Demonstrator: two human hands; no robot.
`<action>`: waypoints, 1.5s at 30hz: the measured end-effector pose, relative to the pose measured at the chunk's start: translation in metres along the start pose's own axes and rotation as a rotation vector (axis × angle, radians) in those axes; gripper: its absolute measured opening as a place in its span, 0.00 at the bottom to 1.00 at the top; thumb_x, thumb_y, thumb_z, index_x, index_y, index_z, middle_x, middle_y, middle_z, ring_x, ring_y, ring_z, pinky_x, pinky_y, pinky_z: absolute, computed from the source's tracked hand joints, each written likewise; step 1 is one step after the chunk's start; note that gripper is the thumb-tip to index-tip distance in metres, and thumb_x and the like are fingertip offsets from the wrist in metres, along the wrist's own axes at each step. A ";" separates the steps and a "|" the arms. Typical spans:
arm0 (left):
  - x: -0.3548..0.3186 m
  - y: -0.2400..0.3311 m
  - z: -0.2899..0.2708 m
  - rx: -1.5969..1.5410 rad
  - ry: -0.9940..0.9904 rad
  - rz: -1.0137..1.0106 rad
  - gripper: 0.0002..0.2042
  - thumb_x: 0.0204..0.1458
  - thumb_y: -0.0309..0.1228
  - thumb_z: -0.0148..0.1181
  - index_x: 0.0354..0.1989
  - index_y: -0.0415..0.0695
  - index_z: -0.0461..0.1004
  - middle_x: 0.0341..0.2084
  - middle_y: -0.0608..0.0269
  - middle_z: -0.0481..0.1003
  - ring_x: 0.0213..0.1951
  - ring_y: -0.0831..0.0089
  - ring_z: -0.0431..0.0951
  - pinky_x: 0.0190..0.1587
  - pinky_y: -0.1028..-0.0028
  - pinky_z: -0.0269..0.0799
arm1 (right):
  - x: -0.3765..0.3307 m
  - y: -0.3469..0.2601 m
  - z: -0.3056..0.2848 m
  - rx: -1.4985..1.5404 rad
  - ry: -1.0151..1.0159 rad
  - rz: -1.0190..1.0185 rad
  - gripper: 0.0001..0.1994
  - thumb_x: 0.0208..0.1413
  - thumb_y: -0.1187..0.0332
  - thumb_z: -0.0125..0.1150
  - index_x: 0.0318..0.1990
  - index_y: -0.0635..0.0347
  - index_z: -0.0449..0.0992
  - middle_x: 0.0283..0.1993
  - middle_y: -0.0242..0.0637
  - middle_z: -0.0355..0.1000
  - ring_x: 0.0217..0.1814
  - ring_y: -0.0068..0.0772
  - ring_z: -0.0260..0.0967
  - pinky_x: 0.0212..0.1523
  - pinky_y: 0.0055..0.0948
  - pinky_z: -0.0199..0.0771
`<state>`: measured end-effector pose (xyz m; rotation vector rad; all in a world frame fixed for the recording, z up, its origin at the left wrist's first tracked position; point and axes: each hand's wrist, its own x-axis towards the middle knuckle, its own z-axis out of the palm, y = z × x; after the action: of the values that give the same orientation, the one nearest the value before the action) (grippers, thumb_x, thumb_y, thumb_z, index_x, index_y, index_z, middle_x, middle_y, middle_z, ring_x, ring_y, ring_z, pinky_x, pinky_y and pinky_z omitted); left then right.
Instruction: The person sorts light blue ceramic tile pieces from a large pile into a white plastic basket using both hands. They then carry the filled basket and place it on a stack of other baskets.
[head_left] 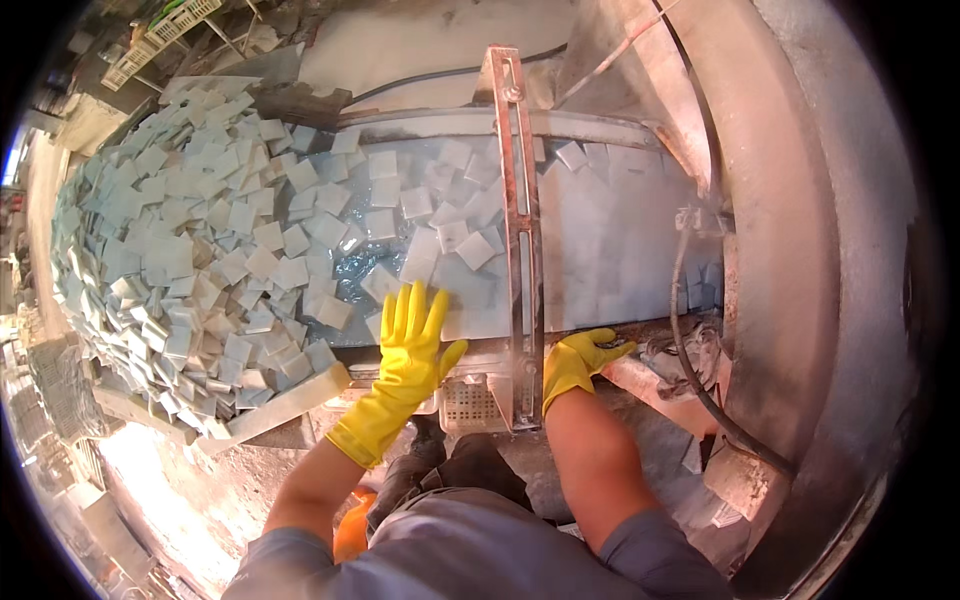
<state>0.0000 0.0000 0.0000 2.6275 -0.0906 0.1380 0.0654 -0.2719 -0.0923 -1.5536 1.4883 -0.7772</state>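
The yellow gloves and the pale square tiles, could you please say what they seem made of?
Yellow gloves: probably rubber, smooth with slight sheen and soft creases. Pale square tiles: perhaps stone or ceramic, mostly matte, with straight, crisp edges.

Square tiles [475, 250], pale grey-white, loose: left side is a steep heap [215, 215], pieces overlapping at all angles, many tipped on edge. Mid-section thins out to mostly flat, randomly rotated singles on a wet worktop [352, 268], some overlapping, plus one longer rectangular piece [421, 256] near centre; toward the right they lie flat, outlines too hazy to separate.
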 end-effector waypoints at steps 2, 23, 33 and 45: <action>0.029 0.010 -0.003 -0.018 0.061 0.095 0.41 0.53 0.46 0.75 0.74 0.42 0.69 0.73 0.35 0.64 0.73 0.31 0.63 0.77 0.36 0.52 | 0.013 0.028 -0.006 -0.095 0.092 -0.153 0.30 0.76 0.57 0.53 0.83 0.43 0.61 0.80 0.53 0.66 0.77 0.56 0.69 0.73 0.41 0.72; 0.119 -0.186 -0.084 0.676 0.274 0.005 0.22 0.59 0.38 0.69 0.62 0.51 0.81 0.52 0.50 0.83 0.52 0.48 0.83 0.55 0.54 0.79 | -0.003 0.008 -0.010 -0.180 0.006 -0.116 0.30 0.77 0.59 0.51 0.84 0.46 0.60 0.84 0.52 0.59 0.80 0.51 0.67 0.75 0.36 0.69; 0.229 -0.166 -0.006 0.508 0.277 -0.026 0.31 0.64 0.50 0.65 0.73 0.51 0.74 0.73 0.47 0.70 0.72 0.41 0.68 0.76 0.44 0.57 | -0.010 -0.006 -0.004 -0.124 -0.049 -0.015 0.31 0.79 0.62 0.51 0.85 0.36 0.56 0.86 0.43 0.57 0.81 0.42 0.64 0.76 0.32 0.67; 0.135 -0.187 -0.062 0.605 0.151 -0.066 0.36 0.62 0.50 0.67 0.77 0.48 0.68 0.74 0.36 0.66 0.73 0.34 0.65 0.76 0.43 0.58 | 0.011 0.009 0.000 0.356 0.041 0.208 0.31 0.77 0.71 0.54 0.84 0.41 0.59 0.84 0.34 0.60 0.71 0.27 0.70 0.74 0.25 0.67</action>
<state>0.1463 0.1885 -0.0208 3.2035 0.1074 0.3932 0.0624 -0.2822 -0.1010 -1.1066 1.4232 -0.8984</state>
